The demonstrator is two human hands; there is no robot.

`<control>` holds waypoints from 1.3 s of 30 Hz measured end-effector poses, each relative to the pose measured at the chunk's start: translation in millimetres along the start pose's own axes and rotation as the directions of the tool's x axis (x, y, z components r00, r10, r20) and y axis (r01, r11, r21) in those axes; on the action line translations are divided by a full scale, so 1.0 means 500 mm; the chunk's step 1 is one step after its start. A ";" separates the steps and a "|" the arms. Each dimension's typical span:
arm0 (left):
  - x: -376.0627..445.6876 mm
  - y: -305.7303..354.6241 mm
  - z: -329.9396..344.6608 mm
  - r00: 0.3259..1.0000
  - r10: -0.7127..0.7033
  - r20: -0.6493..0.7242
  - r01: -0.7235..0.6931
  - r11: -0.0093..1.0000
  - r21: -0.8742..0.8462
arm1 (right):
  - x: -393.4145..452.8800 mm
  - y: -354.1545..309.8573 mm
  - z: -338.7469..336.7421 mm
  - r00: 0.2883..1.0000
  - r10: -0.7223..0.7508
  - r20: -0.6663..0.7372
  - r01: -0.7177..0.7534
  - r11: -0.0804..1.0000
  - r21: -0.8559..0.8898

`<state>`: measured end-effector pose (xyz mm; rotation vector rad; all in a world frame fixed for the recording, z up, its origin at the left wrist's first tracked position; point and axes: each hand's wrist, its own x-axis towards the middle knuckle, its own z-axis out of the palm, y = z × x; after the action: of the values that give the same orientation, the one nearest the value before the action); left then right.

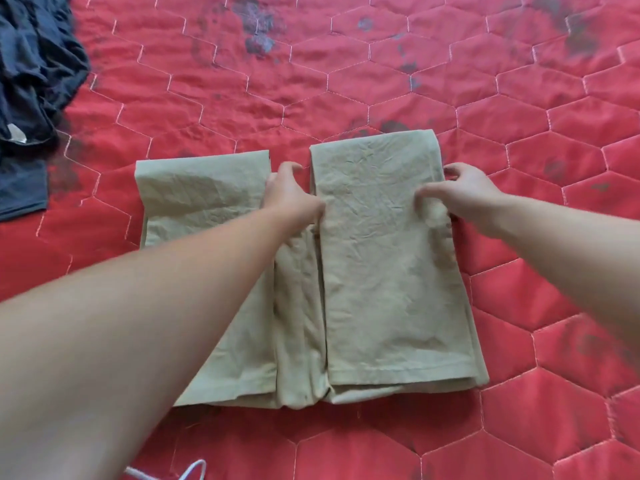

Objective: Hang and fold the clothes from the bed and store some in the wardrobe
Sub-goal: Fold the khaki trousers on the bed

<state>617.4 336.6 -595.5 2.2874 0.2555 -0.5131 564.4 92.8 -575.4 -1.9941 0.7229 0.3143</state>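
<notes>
Khaki cotton trousers (346, 258), part-folded, lie flat on red quilted bed (346, 81). Left hand (289, 192) grips the inner edge of the folded right-side panel; right hand (464, 195) pinches its outer edge. Step: folding. Next, judged: fold one half over the other, edges aligned.

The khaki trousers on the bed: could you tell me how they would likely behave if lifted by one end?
The khaki trousers look thin and creased, so they would probably sag and unfold. Their stacked layers lie loose, likely sliding apart unless both the left hand and right hand support them. They seem light on the red quilt.
</notes>
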 end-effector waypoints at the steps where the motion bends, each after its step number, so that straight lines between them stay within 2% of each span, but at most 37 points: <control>1: 0.020 0.001 -0.004 0.998 -0.048 0.034 0.050 0.997 -0.063 | 0.020 -0.009 0.002 1.000 0.013 -0.002 -0.013 1.000 0.014; 3: 0.049 0.007 -0.008 0.988 -0.108 0.108 0.125 0.978 -0.167 | 0.051 -0.027 0.002 0.998 0.063 0.012 -0.063 0.996 0.063; 6: 0.082 0.023 -0.014 0.970 -0.144 0.194 0.186 0.958 -0.220 | 0.082 -0.062 -0.004 0.982 0.177 0.070 -0.186 0.971 0.152; 8: 0.093 0.038 -0.020 0.945 -0.142 0.293 0.213 0.950 -0.226 | 0.096 -0.081 -0.014 0.981 0.181 0.072 -0.192 0.962 0.193; 10: 0.097 0.046 -0.026 0.934 -0.141 0.327 0.210 0.959 -0.188 | 0.098 -0.094 -0.026 0.986 0.141 0.086 -0.155 0.970 0.189; 12: 0.101 0.052 -0.028 0.951 -0.124 0.284 0.178 0.969 -0.170 | 0.088 -0.095 -0.045 0.985 0.061 0.162 -0.090 0.979 0.182; 15: 0.098 0.062 -0.043 0.947 -0.097 0.305 0.180 0.949 -0.258 | 0.058 -0.081 -0.070 0.965 -0.098 0.243 0.070 0.990 0.121; 17: 0.079 0.071 -0.052 0.948 0.015 0.317 0.097 0.938 -0.333 | 0.037 -0.063 -0.080 0.960 -0.185 0.210 0.182 0.983 0.033; 19: 0.042 0.068 -0.052 0.950 0.247 0.190 -0.195 0.947 -0.256 | 0.012 -0.038 -0.082 0.946 -0.299 0.122 0.317 0.931 -0.178; 21: -0.006 0.046 -0.045 0.865 0.496 0.080 -0.495 0.868 -0.032 | -0.013 -0.001 -0.084 0.870 -0.491 0.046 0.461 0.774 -0.435; 22: -0.027 0.029 -0.043 0.807 0.585 0.082 -0.590 0.804 0.078 | -0.030 0.016 -0.083 0.803 -0.593 0.057 0.529 0.666 -0.526; 24: -0.057 -0.007 -0.041 0.690 0.711 0.134 -0.718 0.650 0.249 | -0.061 0.041 -0.075 0.646 -0.734 0.209 0.657 0.395 -0.642; 25: -0.065 -0.022 -0.041 0.611 0.775 0.160 -0.772 0.539 0.338 | -0.071 0.052 -0.068 0.585 -0.748 0.314 0.692 0.257 -0.675; 26: -0.070 -0.036 -0.038 0.518 0.832 0.199 -0.813 0.407 0.416 | -0.079 0.060 -0.061 0.559 -0.719 0.413 0.704 0.149 -0.694; 27: -0.075 -0.046 -0.035 0.442 0.861 0.253 -0.835 0.291 0.468 | -0.084 0.067 -0.055 0.557 -0.660 0.504 0.714 0.069 -0.697; 28: -0.078 -0.055 -0.032 0.417 0.853 0.314 -0.838 0.226 0.498 | -0.087 0.070 -0.047 0.565 -0.583 0.584 0.723 0.010 -0.691; 30: -0.080 -0.066 -0.021 0.485 0.758 0.437 -0.820 0.221 0.528 | -0.079 0.066 -0.030 0.600 -0.460 0.655 0.732 -0.016 -0.681; 31: -0.082 -0.068 -0.015 0.550 0.683 0.480 -0.801 0.268 0.536 | -0.071 0.058 -0.019 0.632 -0.438 0.639 0.725 0.041 -0.688; 32: -0.082 -0.066 -0.007 0.624 0.611 0.487 -0.765 0.352 0.539 | -0.064 0.050 -0.005 0.678 -0.452 0.580 0.697 0.144 -0.702; 34: -0.075 -0.060 0.014 0.741 0.531 0.410 -0.663 0.486 0.569 | -0.043 0.045 0.020 0.777 -0.507 0.373 0.582 0.353 -0.733; 36: -0.069 -0.059 0.038 0.784 0.510 0.355 -0.598 0.467 0.651 | -0.034 0.060 0.041 0.857 -0.471 0.209 0.433 0.438 -0.788; 38: -0.075 -0.074 0.060 0.801 0.495 0.336 -0.556 0.406 0.725 | -0.039 0.076 0.061 0.900 -0.408 0.155 0.344 0.444 -0.827; 39: -0.078 -0.078 0.066 0.811 0.487 0.325 -0.539 0.404 0.739 | -0.039 0.076 0.069 0.908 -0.398 0.134 0.308 0.414 -0.857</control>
<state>560.0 338.8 -624.3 3.0191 -0.9320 -0.3892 528.7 115.5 -610.3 -3.1021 0.1072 0.3699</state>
